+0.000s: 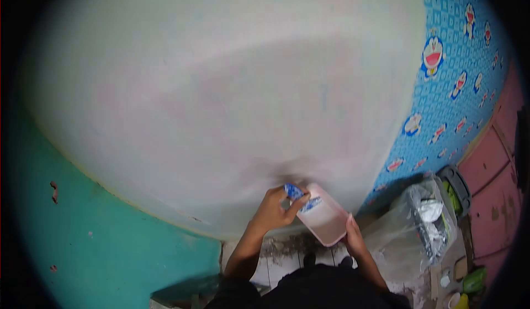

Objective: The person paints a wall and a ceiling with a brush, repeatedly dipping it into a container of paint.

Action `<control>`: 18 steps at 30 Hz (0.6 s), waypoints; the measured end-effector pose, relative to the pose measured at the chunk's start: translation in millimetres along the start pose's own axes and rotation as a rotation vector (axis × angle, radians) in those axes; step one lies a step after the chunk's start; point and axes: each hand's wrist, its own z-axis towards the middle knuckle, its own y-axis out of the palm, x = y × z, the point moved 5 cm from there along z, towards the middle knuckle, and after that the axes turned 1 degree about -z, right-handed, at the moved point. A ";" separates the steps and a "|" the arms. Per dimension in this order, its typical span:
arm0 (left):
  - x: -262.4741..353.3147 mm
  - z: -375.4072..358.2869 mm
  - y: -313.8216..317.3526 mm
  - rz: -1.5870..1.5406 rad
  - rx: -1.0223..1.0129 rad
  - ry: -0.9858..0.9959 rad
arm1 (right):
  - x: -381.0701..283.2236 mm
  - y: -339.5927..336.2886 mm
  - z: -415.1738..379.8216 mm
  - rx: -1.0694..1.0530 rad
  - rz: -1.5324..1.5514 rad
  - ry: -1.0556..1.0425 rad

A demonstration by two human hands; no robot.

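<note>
Low in the centre of the view, my left hand [277,208] pinches a small blue-and-white piece [293,191] over the upper left edge of a pink tray [327,220]. A similar blue-and-white patch [311,204] shows inside the tray, near its upper end. My right hand [355,235] grips the tray by its right side, with the thumb along the rim. The tray is tilted, so its pale inside faces the camera. Behind both hands stands a whitish wall [265,99].
Blue cartoon-patterned wallpaper [436,93] covers the wall at right. Below it sit a clear plastic bag [406,226] and a grey container [457,190]. A green wall [121,243] is at left, pink panels [488,198] at far right. Floor tiles [276,268] show near the feet.
</note>
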 end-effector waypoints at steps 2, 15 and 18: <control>-20.7 -3.5 15.4 -0.021 0.060 -0.031 | 5.1 -0.9 -0.6 0.025 -0.056 0.008; -53.3 -10.8 43.4 0.237 0.064 -0.034 | -41.6 34.7 -16.2 0.028 0.093 0.132; -55.5 -10.9 45.6 0.209 0.059 -0.095 | -40.7 32.7 -17.4 0.032 0.079 0.126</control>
